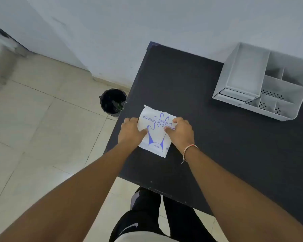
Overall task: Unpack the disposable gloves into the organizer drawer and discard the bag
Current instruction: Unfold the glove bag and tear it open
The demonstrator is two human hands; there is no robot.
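A white bag of disposable gloves [156, 131] with a blue hand print lies flat on the black table [217, 145], near its left edge. My left hand [130, 131] grips the bag's left side, thumb on top. My right hand [181, 131] grips its right side, thumb pressed on the printed face. A white desk organizer [264, 81] stands at the table's back right, its drawer [241, 75] pulled out and showing nothing inside.
A small black bin [112, 102] with a dark liner stands on the tiled floor just left of the table. A white wall runs behind the table. My legs are at the table's front edge.
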